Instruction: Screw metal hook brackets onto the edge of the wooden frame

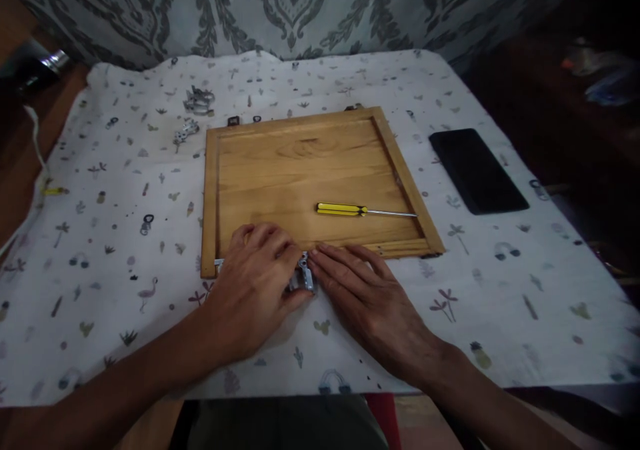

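Observation:
A wooden framed panel (280, 177), like a cabinet door, lies on the table in front of me. At its near edge my left hand (253, 283) is closed around a metal cabinet hinge (306, 278), whose silver arm shows between thumb and fingers. My right hand (367, 300) lies with fingers stretched out over the near rail, its fingertips close beside the hinge; whether they touch it I cannot tell. On the panel rests a screwdriver (345, 209) with a yellow and black handle, its shaft pointing right. A silver bit of metal also shows left of my left hand.
Two loose metal hinges (199, 100) (186, 131) lie at the back left. To the right is a black tablet or phone (477, 170). A patterned cloth (150, 343) covers the table, and a patterned curtain (300, 10) hangs behind. A white cable (36, 150) runs at far left.

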Demonstrator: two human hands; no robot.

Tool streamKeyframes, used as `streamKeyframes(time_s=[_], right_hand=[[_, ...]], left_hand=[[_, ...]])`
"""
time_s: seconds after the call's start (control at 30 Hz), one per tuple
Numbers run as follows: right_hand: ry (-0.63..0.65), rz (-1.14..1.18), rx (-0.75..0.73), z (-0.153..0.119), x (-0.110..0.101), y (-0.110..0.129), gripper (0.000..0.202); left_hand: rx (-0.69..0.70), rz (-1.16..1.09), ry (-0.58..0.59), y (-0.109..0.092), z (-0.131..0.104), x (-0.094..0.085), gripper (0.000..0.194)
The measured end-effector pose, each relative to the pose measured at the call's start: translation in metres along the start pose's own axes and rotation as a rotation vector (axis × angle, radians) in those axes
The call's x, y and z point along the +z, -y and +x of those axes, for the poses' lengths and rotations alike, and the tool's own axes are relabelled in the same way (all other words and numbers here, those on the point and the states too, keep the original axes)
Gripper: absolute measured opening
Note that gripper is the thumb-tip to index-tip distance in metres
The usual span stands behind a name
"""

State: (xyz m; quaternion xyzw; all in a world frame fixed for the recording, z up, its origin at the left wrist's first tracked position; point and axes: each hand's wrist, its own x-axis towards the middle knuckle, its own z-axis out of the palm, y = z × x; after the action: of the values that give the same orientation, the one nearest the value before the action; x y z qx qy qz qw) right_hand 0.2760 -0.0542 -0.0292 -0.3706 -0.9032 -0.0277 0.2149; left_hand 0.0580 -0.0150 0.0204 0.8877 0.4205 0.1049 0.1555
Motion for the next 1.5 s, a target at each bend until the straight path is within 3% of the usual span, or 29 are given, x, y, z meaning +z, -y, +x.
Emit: streamKeyframes(time_s=[0.57, 0.87, 1.0, 1.5], right_hand=[[0.035, 0.058, 0.0, 0.002, -0.002, -0.007, 0.038], [-0.017, -0.028, -0.09, 0.005, 0.0, -0.01, 0.03], [-0.041, 0.004, -0.087, 0.003, 0.003, -0.012, 0.033], [-0.02, -0.044, -0.131, 0.006, 0.0, -0.015, 0.03]], left_hand=[[-0.005, 0.001, -0.037, 0.0, -0.001, 0.003, 0.022], [0.004, -0.045, 0.005, 0.011, -0.002, -0.008, 0.044], [0.0, -0.044, 0.002, 0.016, -0.003, -0.015, 0.04], [0.014, -0.031, 0.026, 0.013, -0.002, -0.004, 0.036]])
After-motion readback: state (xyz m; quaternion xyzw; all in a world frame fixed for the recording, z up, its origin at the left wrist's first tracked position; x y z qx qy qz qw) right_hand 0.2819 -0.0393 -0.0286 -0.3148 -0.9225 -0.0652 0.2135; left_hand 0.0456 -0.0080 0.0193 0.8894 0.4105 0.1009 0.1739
